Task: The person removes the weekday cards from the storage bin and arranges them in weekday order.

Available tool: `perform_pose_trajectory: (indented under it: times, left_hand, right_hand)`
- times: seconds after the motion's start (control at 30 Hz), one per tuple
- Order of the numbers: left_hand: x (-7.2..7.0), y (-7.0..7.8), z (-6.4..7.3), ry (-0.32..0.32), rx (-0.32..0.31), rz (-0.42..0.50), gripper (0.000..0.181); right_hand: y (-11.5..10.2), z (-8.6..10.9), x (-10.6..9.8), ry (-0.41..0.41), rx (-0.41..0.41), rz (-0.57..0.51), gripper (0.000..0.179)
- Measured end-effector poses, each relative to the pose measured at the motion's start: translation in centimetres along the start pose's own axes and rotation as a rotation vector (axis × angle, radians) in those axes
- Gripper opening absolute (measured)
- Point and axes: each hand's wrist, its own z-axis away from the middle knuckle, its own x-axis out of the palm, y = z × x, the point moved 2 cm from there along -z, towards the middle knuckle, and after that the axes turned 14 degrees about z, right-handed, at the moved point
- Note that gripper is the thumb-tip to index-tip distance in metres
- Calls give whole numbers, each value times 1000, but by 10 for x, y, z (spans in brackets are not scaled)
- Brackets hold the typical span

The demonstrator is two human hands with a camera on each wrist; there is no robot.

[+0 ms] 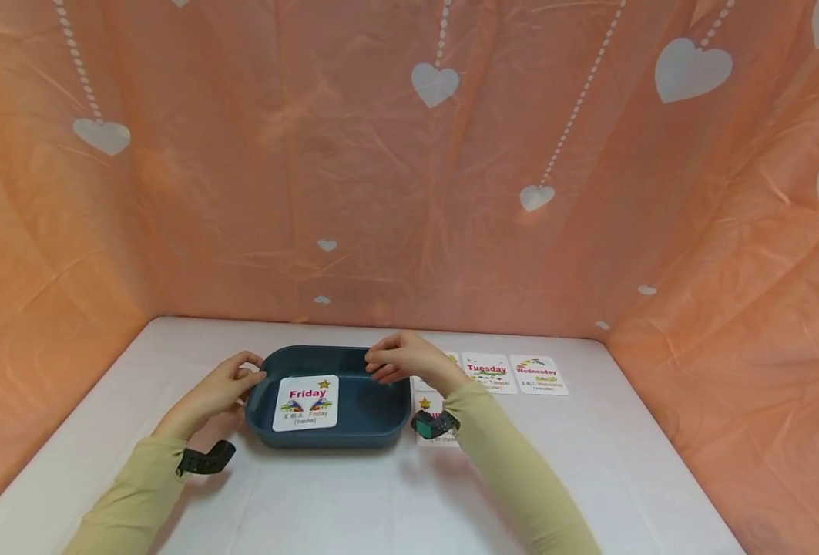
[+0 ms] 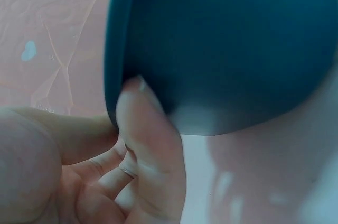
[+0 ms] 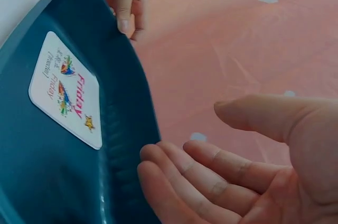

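A dark teal tray (image 1: 376, 410) with rounded corners rests on the white table. Inside its left half lies a white card printed "Friday" (image 1: 305, 420), text facing up. My left hand (image 1: 223, 385) pinches the tray's left rim between thumb and finger, seen close up in the left wrist view. Over the tray's back right corner is my right hand (image 1: 409, 359), its fingers loosely bent and nothing between them. In the right wrist view its fingertips (image 3: 153, 174) overlap the tray's edge, with the thumb well apart.
Right of the tray, a "Tuesday" card (image 1: 487, 379) and a "Wednesday" card (image 1: 539, 378) lie side by side. Two more cards are partly hidden by the right hand and wrist, one of them the lower card (image 1: 428, 442). Orange cloth (image 1: 277, 193) with hearts surrounds the table on three sides.
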Motion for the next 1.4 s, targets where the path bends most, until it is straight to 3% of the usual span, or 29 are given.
perform_pose_trajectory:
  times: [0.67,1.1,1.4]
  left_hand:
    - [-1,1,-2,4,6,-3,30]
    - [-1,1,0,4,-3,8,29]
    - [-1,0,-1,-5,0,20,31]
  right_hand:
    - [3,-38,32,26,124,25,32]
    - [10,-46,44,-6,198,56,31]
    - [13,-53,52,14,221,91,29]
